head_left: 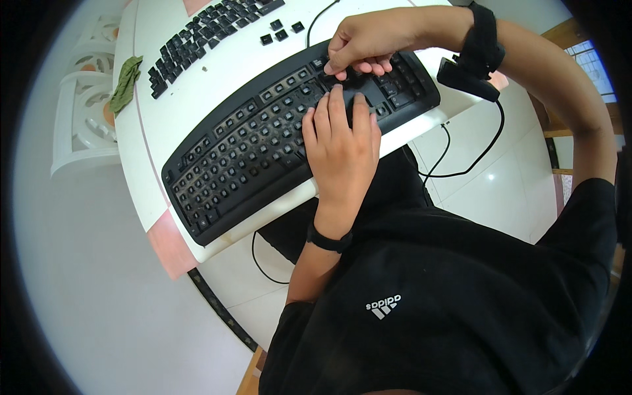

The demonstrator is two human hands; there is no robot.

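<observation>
Keyboard (263, 141), left grip (343, 155) on it, right grip (368, 41) over it, loose keycaps (281, 35)

Black keyboard (266, 139), white table (176, 117), cloth (126, 85) perhaps olive

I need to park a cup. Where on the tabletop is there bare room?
A wide bare patch of white table lies between the keycap rows and the keyboard, with a small speck on it. A narrower one separates those rows from the green cloth. Crowded: the keyboard's right half, under the left hand and right hand.
</observation>
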